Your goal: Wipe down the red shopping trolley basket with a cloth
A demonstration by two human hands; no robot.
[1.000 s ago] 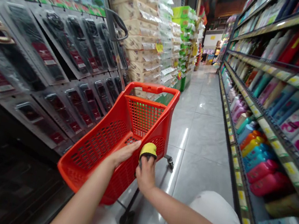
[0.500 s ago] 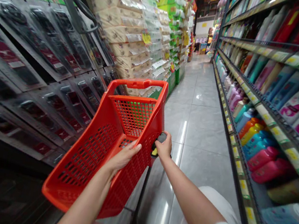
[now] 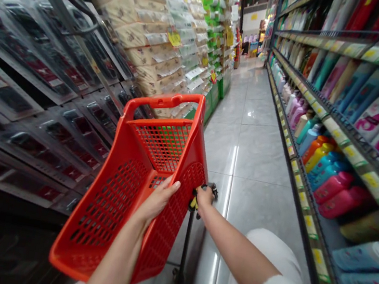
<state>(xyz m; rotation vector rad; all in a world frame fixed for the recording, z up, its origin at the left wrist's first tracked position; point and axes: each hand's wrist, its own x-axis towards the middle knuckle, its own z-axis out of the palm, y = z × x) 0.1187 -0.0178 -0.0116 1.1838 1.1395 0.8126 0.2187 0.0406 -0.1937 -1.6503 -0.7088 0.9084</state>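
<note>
A red plastic shopping cart (image 3: 165,240) stands in front of me, with slotted walls and a bare inside. My left hand (image 3: 157,202) is closed over its right rim, thumb on top. Outside that same wall, my right hand (image 3: 204,197) is closed on a small black-and-yellow part (image 3: 194,203). My fingers cover much of this part, and I cannot tell what it is or how it joins the cart. Below the basket, a dark leg (image 3: 187,239) runs down to a small wheel (image 3: 178,274).
Shelves (image 3: 334,133) of bottles line the right side of the aisle. On the left hang packaged goods (image 3: 27,147) behind a grey metal frame with a handle (image 3: 76,14). Stacked tissue packs (image 3: 136,30) stand beyond them. A shiny tiled floor (image 3: 257,154) runs ahead.
My right hand has moved slightly down and turned, with more of the dark part showing behind it. The cart has shifted slightly left in view. My left hand keeps its hold.
</note>
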